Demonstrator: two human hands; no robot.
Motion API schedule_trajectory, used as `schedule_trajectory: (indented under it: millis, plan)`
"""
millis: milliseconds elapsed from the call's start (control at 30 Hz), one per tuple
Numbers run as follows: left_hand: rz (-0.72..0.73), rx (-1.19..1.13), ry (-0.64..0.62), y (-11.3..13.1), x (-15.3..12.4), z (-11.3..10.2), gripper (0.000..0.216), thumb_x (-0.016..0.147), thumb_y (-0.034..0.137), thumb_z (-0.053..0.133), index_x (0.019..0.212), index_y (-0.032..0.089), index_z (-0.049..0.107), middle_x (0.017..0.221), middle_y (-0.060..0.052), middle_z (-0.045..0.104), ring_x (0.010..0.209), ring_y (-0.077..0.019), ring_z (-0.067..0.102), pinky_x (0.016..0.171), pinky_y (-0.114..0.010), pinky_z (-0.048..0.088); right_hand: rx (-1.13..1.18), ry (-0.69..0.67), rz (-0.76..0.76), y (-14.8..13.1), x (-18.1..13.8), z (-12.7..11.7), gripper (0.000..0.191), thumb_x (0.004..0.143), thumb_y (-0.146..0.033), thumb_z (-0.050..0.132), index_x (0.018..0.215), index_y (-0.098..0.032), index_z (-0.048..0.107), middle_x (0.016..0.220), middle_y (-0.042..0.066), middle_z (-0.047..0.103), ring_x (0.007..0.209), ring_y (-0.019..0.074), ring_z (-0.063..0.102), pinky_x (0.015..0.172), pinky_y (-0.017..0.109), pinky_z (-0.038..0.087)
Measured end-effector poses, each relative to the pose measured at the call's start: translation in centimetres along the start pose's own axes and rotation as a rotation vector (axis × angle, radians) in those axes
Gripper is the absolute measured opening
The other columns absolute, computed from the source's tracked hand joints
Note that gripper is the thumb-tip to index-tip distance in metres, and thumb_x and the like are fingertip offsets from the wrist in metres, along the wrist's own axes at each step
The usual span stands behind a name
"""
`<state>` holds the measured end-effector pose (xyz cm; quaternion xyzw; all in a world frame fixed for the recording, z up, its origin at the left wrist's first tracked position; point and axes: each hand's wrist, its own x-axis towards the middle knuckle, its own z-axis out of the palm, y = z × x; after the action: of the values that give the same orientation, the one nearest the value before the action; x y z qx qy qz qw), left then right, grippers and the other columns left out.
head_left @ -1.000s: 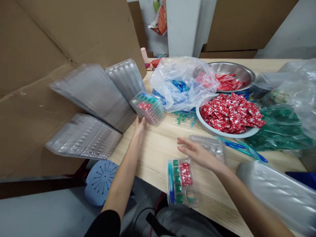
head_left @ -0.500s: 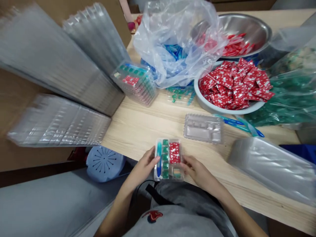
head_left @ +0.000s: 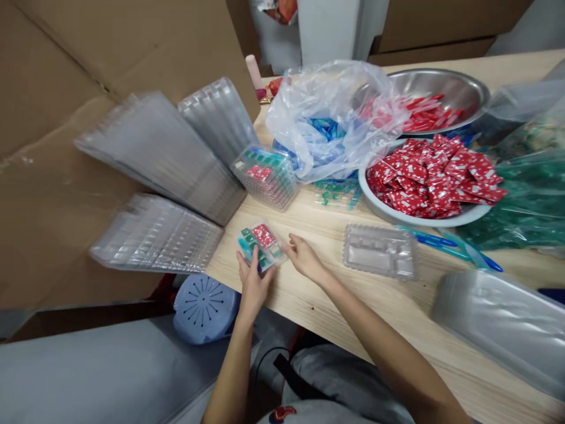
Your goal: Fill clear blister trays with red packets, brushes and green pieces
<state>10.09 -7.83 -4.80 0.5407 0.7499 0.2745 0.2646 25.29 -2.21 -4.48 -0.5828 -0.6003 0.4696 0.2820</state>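
My left hand (head_left: 252, 278) grips a small clear plastic pack (head_left: 261, 244) filled with green pieces, a blue piece and a red packet. It holds the pack tilted over the left part of the wooden table (head_left: 309, 282). My right hand (head_left: 303, 255) touches the pack's right edge with bent fingers. A stack of filled packs (head_left: 267, 176) stands just beyond. An empty clear tray (head_left: 380, 251) lies to the right of my right hand.
Stacks of clear empty trays (head_left: 159, 235) lean on cardboard (head_left: 53, 176) at left. A white bowl of red packets (head_left: 430, 179), a steel bowl (head_left: 441, 94), a clear bag with blue items (head_left: 326, 118), green bagged items (head_left: 525, 200), blue sticks (head_left: 445, 244) and a blue stool (head_left: 203, 306).
Both hands have carried the filled pack from the table's near edge up and to the left, toward the stack of filled packs. The camera view has tilted back up.
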Motion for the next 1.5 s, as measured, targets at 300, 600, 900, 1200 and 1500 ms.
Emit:
schedule_trajectory:
  millis: [300, 600, 900, 1200, 1500]
  plan:
    - [-0.113, 0.142, 0.153, 3.2, 7.6, 2.1, 0.081, 0.081, 0.035, 0.071, 0.150, 0.018, 0.034, 0.160, -0.030, 0.009, 0.145, -0.0467, 0.023, 0.112, -0.066, 0.023, -0.047, 0.185, -0.197, 2.4, -11.3, -4.2, 0.032, 0.094, -0.025, 0.050, 0.121, -0.014, 0.064, 0.115, 0.014, 0.069, 0.097, 0.0197, 0.071, 0.088, 0.034, 0.058]
    - [0.077, 0.063, 0.251, 4.8, 5.2, 2.7, 0.085, 0.088, 0.039, 0.057, 0.152, 0.005, 0.012, 0.160, -0.030, -0.007, 0.150, -0.0409, -0.006, 0.118, -0.063, 0.007, -0.363, 0.749, -0.121, 7.6, -16.2, -9.9, 0.032, 0.095, -0.025, 0.048, 0.124, -0.019, 0.062, 0.145, 0.018, 0.045, 0.139, 0.0311, 0.041, 0.112, 0.058, 0.037]
    - [0.546, -0.059, -0.284, 9.2, -2.0, 11.1, 0.037, 0.098, 0.036, 0.045, 0.128, 0.017, 0.058, 0.114, -0.011, 0.068, 0.095, -0.0195, 0.068, 0.083, -0.031, 0.056, -0.356, 0.722, 0.058, 10.0, -16.5, -9.6, 0.038, 0.095, -0.028, 0.045, 0.129, -0.017, 0.058, 0.144, 0.021, 0.042, 0.136, 0.0342, 0.045, 0.108, 0.056, 0.043]
    - [0.913, 0.207, -0.507, 12.3, -3.1, 8.6, 0.014, 0.093, 0.027, 0.059, 0.093, 0.023, 0.072, 0.093, -0.005, 0.069, 0.093, -0.0217, 0.061, 0.097, -0.042, 0.041, -0.190, 0.714, 0.008, 10.7, -17.0, -9.9, 0.033, 0.095, -0.028, 0.045, 0.118, -0.017, 0.064, 0.126, 0.015, 0.062, 0.120, 0.0243, 0.061, 0.104, 0.040, 0.051]
    - [1.137, 0.403, -0.850, 15.6, -0.6, 9.1, 0.021, 0.094, 0.026, 0.057, 0.085, 0.022, 0.076, 0.081, -0.004, 0.067, 0.081, -0.0196, 0.061, 0.081, -0.032, 0.047, 0.022, 0.699, 0.056, 11.1, -16.8, -10.0, 0.043, 0.092, -0.035, 0.053, 0.132, -0.021, 0.058, 0.128, 0.013, 0.063, 0.111, 0.0237, 0.065, 0.101, 0.040, 0.053]
